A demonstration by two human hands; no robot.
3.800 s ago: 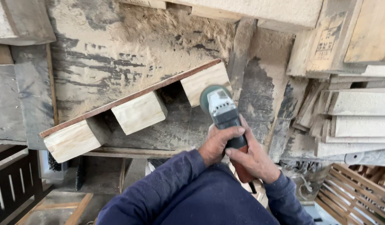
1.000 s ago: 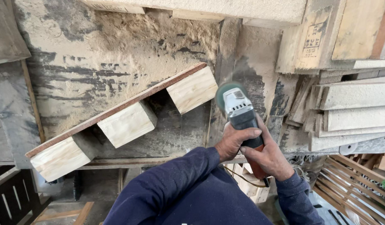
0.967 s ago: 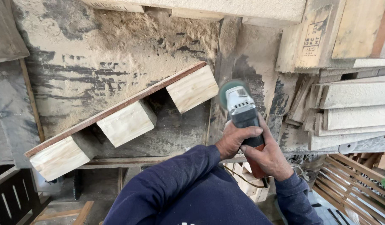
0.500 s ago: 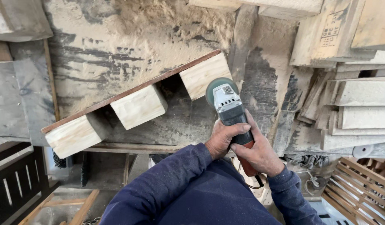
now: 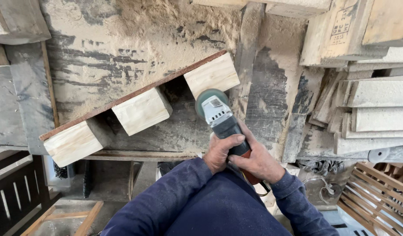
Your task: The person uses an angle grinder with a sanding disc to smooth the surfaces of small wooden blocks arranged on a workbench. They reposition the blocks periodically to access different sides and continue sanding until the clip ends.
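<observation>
Gripping an angle grinder (image 5: 219,116) two-handed for control, the left hand (image 5: 221,150) and right hand (image 5: 258,161) are closing around its body, bringing the disc just below the rightmost block (image 5: 211,75) of a pallet runner (image 5: 136,98) lying on the dusty workbench (image 5: 101,48).

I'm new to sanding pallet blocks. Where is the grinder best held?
Grip the angle grinder by its long dark body behind the disc head, from the near end, as the left hand and right hand do; the disc faces the wooden block.
</observation>
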